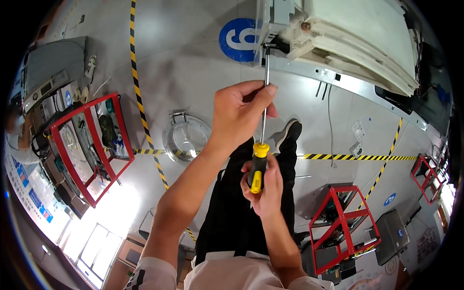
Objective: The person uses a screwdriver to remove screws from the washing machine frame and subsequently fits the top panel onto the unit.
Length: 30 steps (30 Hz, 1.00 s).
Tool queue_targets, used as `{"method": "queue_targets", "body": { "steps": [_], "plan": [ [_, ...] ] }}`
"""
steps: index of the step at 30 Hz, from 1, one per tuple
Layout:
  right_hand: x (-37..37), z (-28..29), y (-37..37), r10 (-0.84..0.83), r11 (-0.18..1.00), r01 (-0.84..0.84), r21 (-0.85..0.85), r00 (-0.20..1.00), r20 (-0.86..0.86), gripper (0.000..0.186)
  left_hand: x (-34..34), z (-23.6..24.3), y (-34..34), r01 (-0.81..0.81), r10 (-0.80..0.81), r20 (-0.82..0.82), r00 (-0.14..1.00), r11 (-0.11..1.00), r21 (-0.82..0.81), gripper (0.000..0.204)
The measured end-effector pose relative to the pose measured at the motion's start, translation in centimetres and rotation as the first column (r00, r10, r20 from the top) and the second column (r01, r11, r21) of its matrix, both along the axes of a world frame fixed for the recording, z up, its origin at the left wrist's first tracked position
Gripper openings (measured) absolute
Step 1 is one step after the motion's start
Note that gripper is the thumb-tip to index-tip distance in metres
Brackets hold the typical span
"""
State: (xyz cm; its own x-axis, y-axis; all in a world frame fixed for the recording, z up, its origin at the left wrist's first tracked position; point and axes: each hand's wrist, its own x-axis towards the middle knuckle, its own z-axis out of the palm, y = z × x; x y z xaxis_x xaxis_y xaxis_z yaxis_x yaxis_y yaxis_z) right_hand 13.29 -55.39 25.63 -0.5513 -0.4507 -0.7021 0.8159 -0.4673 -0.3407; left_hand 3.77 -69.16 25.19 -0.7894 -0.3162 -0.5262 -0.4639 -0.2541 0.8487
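My right hand grips the yellow-and-black screwdriver handle below the middle of the view. My left hand is closed around its long metal shaft, with thumb and fingertips at the upper half. The shaft points up to a small black fitting on the metal frame of a white appliance at the top right. The tip sits at or very near that fitting; exact contact is hard to tell.
A round glass door lies on the floor left of my legs. Red metal stands are at left and lower right. Striped tape marks the floor. A person is at the far left.
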Motion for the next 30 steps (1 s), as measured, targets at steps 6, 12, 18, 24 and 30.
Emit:
{"method": "queue_targets", "body": {
  "steps": [6,12,18,24,30],
  "plan": [
    [1.2,0.1,-0.4,0.215,0.912,-0.114,0.395,0.951,-0.221,0.049,-0.6,0.0,0.2,-0.026,0.025,0.017,1.000,0.997,0.074,0.023],
    [1.0,-2.3,1.5,0.008,0.551,0.311,-0.774,0.926,0.378,0.052,-1.1,0.5,-0.9,0.069,-0.070,0.002,0.998,0.983,0.173,0.027],
    [0.6,0.3,-0.3,0.281,0.843,-0.072,0.533,0.904,-0.323,0.040,-0.9,0.1,-0.7,0.028,-0.032,0.032,0.999,0.991,0.129,0.027],
    [-0.8,0.6,0.3,0.076,0.964,-0.027,-0.264,0.982,0.175,0.035,-1.1,0.1,-1.1,0.028,-0.033,0.040,0.999,0.993,0.118,0.025],
    [-1.2,0.8,0.9,0.126,0.956,-0.068,-0.285,0.974,0.188,0.057,-1.3,0.3,-0.8,-0.011,0.006,0.052,0.999,0.996,0.086,0.023]
  ]
}}
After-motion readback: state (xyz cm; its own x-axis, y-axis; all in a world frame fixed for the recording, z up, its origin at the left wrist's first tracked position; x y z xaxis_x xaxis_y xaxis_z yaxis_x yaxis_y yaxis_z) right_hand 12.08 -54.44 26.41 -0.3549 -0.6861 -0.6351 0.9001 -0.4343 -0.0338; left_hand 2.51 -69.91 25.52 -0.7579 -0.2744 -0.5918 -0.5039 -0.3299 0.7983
